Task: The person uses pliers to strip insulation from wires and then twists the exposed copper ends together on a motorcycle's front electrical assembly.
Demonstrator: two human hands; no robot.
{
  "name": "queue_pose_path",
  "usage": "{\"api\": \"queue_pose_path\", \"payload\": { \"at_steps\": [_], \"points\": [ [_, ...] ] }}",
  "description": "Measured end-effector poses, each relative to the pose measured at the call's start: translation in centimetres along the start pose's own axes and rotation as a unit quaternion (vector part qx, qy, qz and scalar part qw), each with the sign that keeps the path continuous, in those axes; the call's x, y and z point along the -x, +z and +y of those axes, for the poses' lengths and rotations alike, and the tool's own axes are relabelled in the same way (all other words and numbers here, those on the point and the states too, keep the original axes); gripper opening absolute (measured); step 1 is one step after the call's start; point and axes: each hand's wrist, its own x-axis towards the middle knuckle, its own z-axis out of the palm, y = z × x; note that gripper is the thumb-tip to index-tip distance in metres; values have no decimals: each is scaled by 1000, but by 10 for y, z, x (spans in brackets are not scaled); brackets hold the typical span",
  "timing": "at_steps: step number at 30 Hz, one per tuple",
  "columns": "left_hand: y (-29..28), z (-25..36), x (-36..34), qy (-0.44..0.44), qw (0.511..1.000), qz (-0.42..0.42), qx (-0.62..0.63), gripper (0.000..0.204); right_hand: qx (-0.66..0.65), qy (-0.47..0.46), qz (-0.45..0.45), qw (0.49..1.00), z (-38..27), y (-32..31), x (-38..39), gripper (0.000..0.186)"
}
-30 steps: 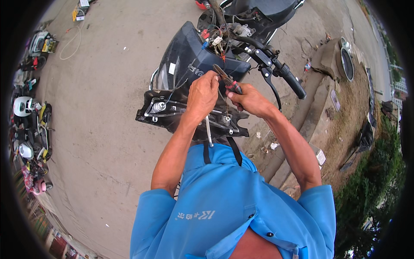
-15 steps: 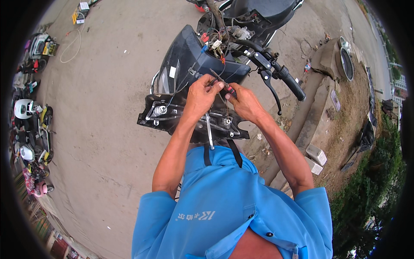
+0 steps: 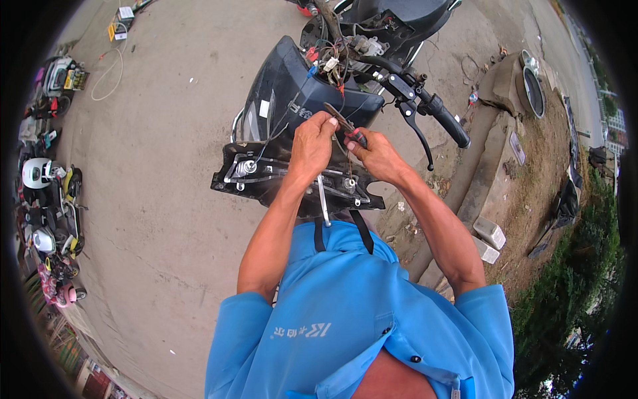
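Pliers (image 3: 340, 118) with red and black handles are gripped in my right hand (image 3: 377, 156), jaws pointing up and left. Right beside those jaws, my left hand (image 3: 311, 147) is closed in a pinch; what lies between its thumb and fingers is too small to make out. Both hands are above a black plastic panel (image 3: 266, 189) with two bulb sockets and silvery strips. A thin wire (image 3: 349, 159) runs up from the right socket toward my hands. Beyond them stands the dark front cover (image 3: 279, 86) of a two-wheeler, bundled wires and connectors (image 3: 330, 64) exposed above it.
The handlebar grip (image 3: 446, 124) and brake lever (image 3: 420, 141) reach out at the right. A stone kerb (image 3: 488, 179) with white blocks (image 3: 490, 233) lies farther right. Parked scooters (image 3: 50, 206) line the left edge. At the top left, a cable (image 3: 113, 83) trails from small boxes.
The pliers' jaws now show more plainly beside my left fingertips. My left hand has shifted slightly, and both hands stay close together over the panel.
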Motion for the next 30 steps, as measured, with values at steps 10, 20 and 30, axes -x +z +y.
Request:
{"api": "queue_pose_path", "payload": {
  "at_steps": [10,20,30],
  "points": [
    [10,-10,-3,30,998,32,45,33,-6,-95,-8,995,13,-6,-6,36],
    [-2,-28,-18,-57,923,-3,381,27,-6,11,-25,1000,5,-1,-2,24],
    [-3,-12,9,-19,998,-2,63,26,-260,27,-72,963,-7,-27,17,36]
  ]
}}
